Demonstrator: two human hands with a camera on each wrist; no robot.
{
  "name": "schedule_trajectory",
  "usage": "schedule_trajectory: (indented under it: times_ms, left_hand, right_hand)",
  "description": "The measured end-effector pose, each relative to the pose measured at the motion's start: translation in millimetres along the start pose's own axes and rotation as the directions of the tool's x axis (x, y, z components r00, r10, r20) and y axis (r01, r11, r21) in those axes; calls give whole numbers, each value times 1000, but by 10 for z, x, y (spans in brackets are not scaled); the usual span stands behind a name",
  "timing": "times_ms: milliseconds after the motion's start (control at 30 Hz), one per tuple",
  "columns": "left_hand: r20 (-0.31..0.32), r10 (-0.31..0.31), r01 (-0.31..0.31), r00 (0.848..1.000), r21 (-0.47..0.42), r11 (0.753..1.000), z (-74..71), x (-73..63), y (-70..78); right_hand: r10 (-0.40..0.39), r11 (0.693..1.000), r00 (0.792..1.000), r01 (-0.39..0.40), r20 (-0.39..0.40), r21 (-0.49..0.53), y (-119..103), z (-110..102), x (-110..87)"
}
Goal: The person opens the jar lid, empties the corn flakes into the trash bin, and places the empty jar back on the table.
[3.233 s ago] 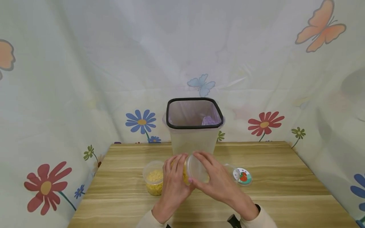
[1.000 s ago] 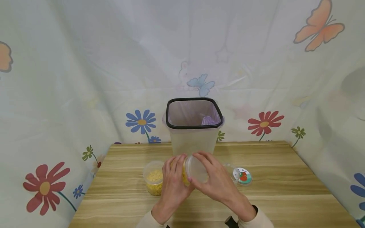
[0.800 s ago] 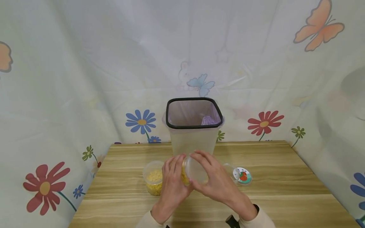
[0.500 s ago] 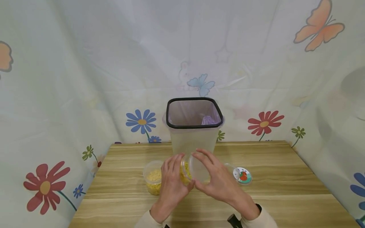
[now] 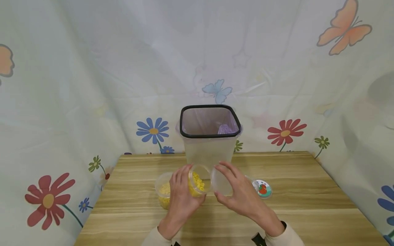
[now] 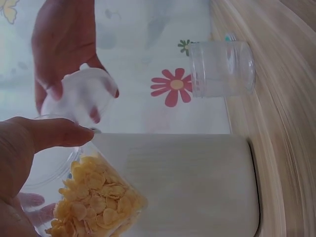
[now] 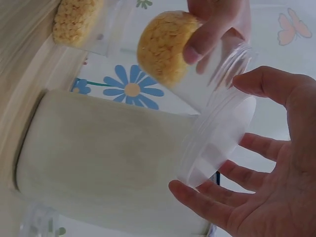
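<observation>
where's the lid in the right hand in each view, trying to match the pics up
Head: the lid is below and slightly right of centre, held by the right hand.
Left wrist: lid in the upper left.
Right wrist: lid right of centre.
Shared landmark: the bin, near centre in head, lower centre-right in left wrist, left in right wrist.

Observed from the working side, a table (image 5: 295, 222) with a light-brown wood-grain top carries the items. Near the rear edge stands an off-white plastic bin (image 5: 209, 150) with a black rim. Forward-left of the bin: an upright clear round plastic container (image 5: 159, 187) with yellow flakes. Forward-right: an upright clear cylindrical plastic jar (image 6: 222, 69). Farther right: a flat, round, tomato-printed disc (image 5: 264, 189).
</observation>
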State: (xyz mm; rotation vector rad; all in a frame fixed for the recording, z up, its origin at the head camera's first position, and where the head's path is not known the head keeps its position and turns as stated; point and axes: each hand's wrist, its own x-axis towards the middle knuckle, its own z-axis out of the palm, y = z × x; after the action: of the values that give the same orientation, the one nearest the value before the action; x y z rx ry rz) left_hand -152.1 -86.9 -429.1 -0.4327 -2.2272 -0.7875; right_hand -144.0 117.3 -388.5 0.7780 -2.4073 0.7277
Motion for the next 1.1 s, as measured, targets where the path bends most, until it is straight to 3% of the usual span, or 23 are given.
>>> schedule_trajectory:
  times_ms: [400, 900, 1100]
  left_hand:
    - [18, -58, 58, 998, -24, 998, -66, -31, -86]
    - [-18, -23, 23, 1000, -40, 999, -102, -19, -145]
    - [-1, -28, 28, 1000, -42, 999, -113, -21, -147]
  right_hand:
    - [84, 995, 993, -79, 85, -63, 177, 195, -63]
    - [45, 996, 984, -33, 170, -77, 324, 516, -175]
    - [93, 994, 969, -75, 230, -85, 358, 603, -213]
